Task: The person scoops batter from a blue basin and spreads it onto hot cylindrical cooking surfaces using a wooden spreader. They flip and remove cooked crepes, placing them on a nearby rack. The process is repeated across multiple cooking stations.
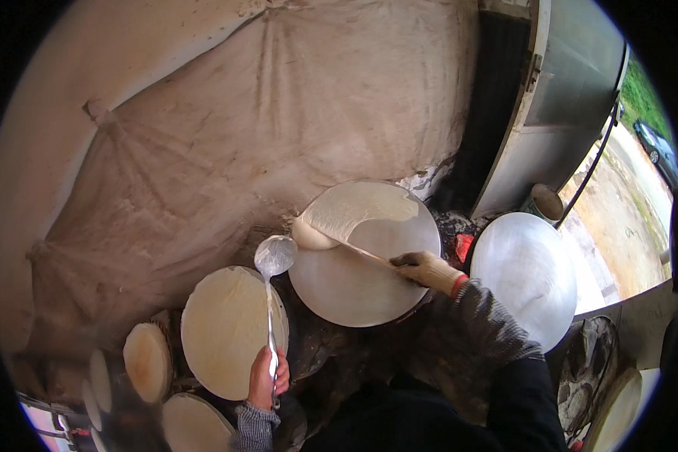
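Observation:
My left hand [266,373] is bare and grips the handle of a metal ladle [276,255], its bowl coated with pale batter. On my right hand [426,270] is a white knit work glove; it holds a thin spreader [367,253] against a round griddle [367,294]. A band of pale batter [367,200] curves over the griddle's far part, with a thick pool [315,236] at the spreader's left end. The near part of the griddle shows bare metal. Below the ladle, a second griddle carries a thin pale crepe [226,333].
To the right is a bare, shiny round griddle [524,277], with a bucket [545,202] behind it. A red scrap [464,246] lies between two griddles. More rounds with pale tops [147,361] stand at lower left. Brown sheeting [294,113] covers the wall ahead; a metal door [565,96] stands at right.

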Available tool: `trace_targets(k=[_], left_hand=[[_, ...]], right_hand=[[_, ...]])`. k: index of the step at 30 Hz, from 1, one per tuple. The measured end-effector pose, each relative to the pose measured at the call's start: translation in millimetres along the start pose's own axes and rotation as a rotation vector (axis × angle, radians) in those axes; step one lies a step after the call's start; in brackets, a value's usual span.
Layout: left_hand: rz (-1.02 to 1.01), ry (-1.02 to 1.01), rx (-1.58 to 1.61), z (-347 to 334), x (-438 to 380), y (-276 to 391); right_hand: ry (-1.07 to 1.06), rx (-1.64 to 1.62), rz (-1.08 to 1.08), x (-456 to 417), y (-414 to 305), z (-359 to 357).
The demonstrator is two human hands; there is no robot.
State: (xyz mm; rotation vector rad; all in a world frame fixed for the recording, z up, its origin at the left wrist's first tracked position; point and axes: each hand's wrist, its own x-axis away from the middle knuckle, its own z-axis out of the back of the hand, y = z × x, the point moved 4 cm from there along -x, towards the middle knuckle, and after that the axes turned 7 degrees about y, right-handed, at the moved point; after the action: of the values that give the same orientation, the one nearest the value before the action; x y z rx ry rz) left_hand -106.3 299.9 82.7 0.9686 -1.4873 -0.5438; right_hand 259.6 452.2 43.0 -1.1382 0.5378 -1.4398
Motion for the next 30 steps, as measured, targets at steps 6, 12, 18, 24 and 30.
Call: trace_targets(k=[6,12,18,24,30], left_hand=[[-0.045,0.062,0.057,4,24,3],[0.014,0.12,0.002,11,33,-26],[-0.023,0.166,0.069,19,44,-23],[0.061,0.201,0.076,26,55,-38],[0.014,0.257,0.12,29,59,-33]], right_hand=[[0.085,-0.004,-0.08,-14,1,30],[-0.121,0.018,0.078,-13,1,11],[-0.023,-0.015,0.093,-28,20,31],[-0.241,-0.046,0.043,-6,7,34],[-0.081,0.113,0.072,-42,-5,37]])
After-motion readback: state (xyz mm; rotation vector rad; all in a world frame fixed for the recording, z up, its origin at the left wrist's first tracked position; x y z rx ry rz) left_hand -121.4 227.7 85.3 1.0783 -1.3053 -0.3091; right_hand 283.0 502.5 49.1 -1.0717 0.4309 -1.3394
